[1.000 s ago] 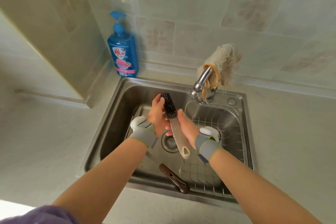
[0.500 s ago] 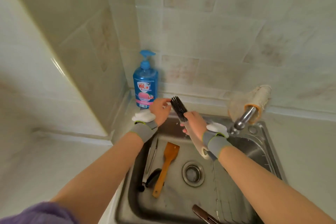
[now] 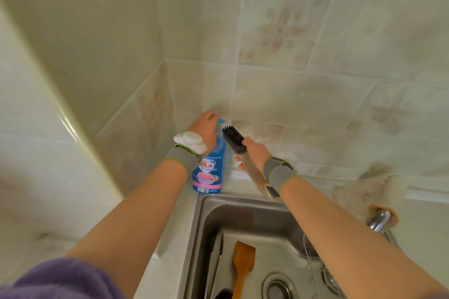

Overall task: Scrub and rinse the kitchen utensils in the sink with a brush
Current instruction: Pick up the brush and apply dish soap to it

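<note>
My right hand (image 3: 255,152) grips the pale handle of a scrubbing brush (image 3: 233,139), whose black bristles point up and left, right beside the nozzle of a blue dish soap bottle (image 3: 211,170). My left hand (image 3: 206,128) rests on top of the bottle's pump head, fingers curled over it. The bottle stands on the counter behind the sink's left back corner. In the steel sink (image 3: 209,211) lie a wooden spatula (image 3: 243,264) and metal tongs (image 3: 215,267) along the left wall.
The faucet (image 3: 379,222), wrapped in a cloth (image 3: 366,192), sticks out at the right. A wire rack (image 3: 315,272) sits in the sink's right half by the drain (image 3: 278,286). Tiled walls close in behind and to the left.
Both hands rose from over the sink to the soap bottle. My left hand went from open in the air onto the pump head; the brush came up beside the nozzle.
</note>
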A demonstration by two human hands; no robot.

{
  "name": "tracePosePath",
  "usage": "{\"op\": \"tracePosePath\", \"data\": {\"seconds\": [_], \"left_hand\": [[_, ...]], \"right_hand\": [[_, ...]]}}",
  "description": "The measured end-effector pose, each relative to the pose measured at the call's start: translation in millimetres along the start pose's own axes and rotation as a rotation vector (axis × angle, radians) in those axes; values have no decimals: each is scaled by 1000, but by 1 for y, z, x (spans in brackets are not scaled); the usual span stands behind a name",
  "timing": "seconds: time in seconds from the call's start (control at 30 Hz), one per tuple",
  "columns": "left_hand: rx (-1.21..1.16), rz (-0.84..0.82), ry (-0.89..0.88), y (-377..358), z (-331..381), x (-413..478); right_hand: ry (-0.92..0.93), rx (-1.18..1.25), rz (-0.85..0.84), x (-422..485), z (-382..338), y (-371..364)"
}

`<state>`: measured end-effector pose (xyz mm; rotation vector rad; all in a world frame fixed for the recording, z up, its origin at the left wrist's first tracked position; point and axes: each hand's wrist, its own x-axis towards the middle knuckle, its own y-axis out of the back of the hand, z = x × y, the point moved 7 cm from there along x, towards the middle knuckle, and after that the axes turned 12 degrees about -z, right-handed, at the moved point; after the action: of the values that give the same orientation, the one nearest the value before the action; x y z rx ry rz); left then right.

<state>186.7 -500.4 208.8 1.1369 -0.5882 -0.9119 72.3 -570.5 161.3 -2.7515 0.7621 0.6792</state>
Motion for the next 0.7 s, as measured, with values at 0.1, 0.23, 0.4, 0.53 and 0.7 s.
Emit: {"op": "tracePosePath", "data": {"seconds": [0.1,0.23,0.4,0.53,0.7], "left_hand": [[-12,-14,24,-1,-5,4],[-54,10,31,-1,-8,7],[-127,43,14,-1,-12,5],[-159,67,13,-3,-13,2],[-155,69,26,-1,-14,1]], "right_hand": [[0,16,-4,13,-3,-3],[-11,20,-6,21,-3,-5],[-6,-5,2,25,-4,-1],[8,-13,-1,23,-4,-2],[18,-50,-4,19,-9,-2]]}}
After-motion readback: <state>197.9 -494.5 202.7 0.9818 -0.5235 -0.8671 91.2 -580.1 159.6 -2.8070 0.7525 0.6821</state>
